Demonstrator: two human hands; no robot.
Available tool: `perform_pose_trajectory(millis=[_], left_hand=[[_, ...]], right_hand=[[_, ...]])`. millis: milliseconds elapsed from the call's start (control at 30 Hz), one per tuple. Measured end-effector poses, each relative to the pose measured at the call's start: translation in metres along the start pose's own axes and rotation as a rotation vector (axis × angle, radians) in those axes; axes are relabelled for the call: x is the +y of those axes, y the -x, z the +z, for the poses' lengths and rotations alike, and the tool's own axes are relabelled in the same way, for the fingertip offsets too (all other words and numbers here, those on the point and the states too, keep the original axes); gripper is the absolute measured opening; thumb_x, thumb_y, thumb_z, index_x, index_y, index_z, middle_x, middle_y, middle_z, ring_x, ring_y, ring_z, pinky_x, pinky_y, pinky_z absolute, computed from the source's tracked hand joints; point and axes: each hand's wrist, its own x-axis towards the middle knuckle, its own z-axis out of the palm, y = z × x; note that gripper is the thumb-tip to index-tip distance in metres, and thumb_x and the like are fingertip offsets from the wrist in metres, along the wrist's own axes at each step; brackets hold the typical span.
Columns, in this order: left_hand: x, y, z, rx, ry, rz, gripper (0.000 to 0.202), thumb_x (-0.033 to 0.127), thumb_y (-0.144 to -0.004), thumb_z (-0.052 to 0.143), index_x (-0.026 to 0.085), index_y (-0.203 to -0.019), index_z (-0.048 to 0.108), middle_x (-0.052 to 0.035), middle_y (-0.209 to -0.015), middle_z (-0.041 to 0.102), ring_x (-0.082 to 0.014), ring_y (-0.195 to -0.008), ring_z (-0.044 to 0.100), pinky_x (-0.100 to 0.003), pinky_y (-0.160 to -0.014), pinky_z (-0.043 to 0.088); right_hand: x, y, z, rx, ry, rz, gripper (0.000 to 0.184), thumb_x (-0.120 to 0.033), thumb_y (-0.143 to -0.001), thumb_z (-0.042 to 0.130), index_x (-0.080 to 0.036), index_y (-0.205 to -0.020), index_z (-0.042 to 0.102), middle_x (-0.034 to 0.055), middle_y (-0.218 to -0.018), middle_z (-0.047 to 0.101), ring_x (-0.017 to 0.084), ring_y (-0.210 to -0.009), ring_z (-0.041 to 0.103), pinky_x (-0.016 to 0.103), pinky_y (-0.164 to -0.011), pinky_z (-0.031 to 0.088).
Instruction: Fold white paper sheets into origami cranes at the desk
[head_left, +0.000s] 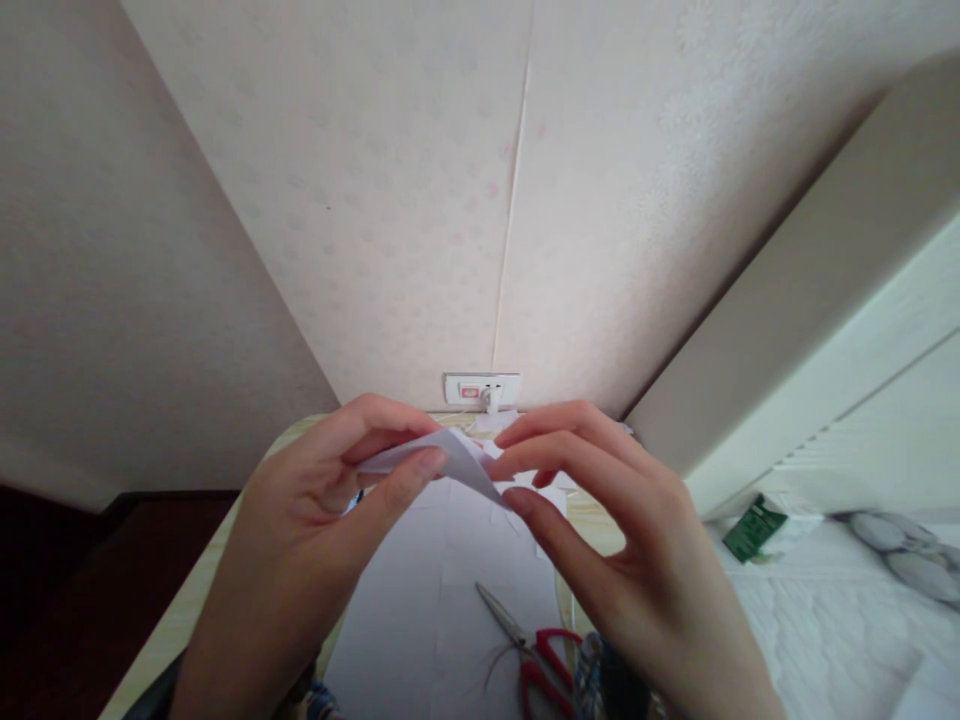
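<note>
A folded piece of white paper [450, 455] is held up above the table, its crease pointing upward. My left hand [330, 510] pinches its left part, thumb in front and fingers behind. At the paper's lower right corner, the thumb of my right hand [600, 500] touches the edge, with the fingers curled close behind it. Below the hands, white paper sheets [420, 600] cover much of the table. Scissors with red handles [529, 650] lie on these sheets near my right wrist, blades slightly apart.
A pale wooden table [195, 600] stands against the papered wall [405, 200]. On the wall is a socket [481, 390] with a white plug in it. To the right are a white quilted surface [817, 640], a green packet [756, 528] and a grey patterned object [907, 555].
</note>
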Motion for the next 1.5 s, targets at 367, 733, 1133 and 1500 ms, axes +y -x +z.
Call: perform_pose_trajectory(millis=[367, 733, 1133, 1500], left_hand=[[0.0016, -0.0001, 0.0, -0.092, 0.128, -0.094, 0.009, 0.034, -0.08, 0.067, 0.028, -0.085, 0.067, 0.0073, -0.062, 0.071, -0.0098, -0.051, 0.065, -0.012, -0.043, 0.047], [0.0033, -0.0024, 0.0027, -0.084, 0.064, 0.054, 0.011, 0.021, -0.079, 0.065, 0.029, -0.077, 0.072, 0.009, -0.064, 0.069, -0.0066, -0.059, 0.063, -0.009, -0.054, 0.048], [0.0081, -0.0018, 0.005, -0.184, 0.158, -0.002, 0.021, 0.02, -0.08, 0.066, 0.036, -0.087, 0.078, 0.0068, -0.077, 0.074, -0.0076, -0.064, 0.065, -0.01, -0.057, 0.053], [0.0004, -0.0004, 0.0029, -0.219, 0.193, 0.046, 0.022, 0.022, -0.078, 0.069, 0.039, -0.089, 0.077, 0.007, -0.079, 0.075, -0.008, -0.06, 0.068, -0.009, -0.048, 0.053]], right_hand=[[0.0008, 0.0007, 0.001, -0.03, 0.035, -0.047, 0.015, -0.009, -0.088, 0.055, -0.022, -0.093, 0.059, 0.0022, -0.114, 0.058, 0.014, -0.108, 0.057, 0.023, -0.091, 0.048], [-0.0014, -0.0003, -0.0011, -0.03, 0.045, -0.12, 0.015, -0.014, -0.09, 0.057, -0.025, -0.098, 0.061, 0.0037, -0.114, 0.06, 0.017, -0.107, 0.059, 0.028, -0.089, 0.052], [-0.0001, -0.002, -0.0007, 0.047, 0.013, -0.091, 0.006, -0.016, -0.088, 0.062, -0.022, -0.087, 0.06, 0.0008, -0.107, 0.061, 0.012, -0.102, 0.06, 0.021, -0.089, 0.048], [0.0022, -0.0038, 0.0007, 0.107, -0.086, -0.008, 0.007, -0.016, -0.086, 0.064, -0.021, -0.082, 0.061, 0.0001, -0.1, 0.063, 0.012, -0.097, 0.06, 0.023, -0.085, 0.047]])
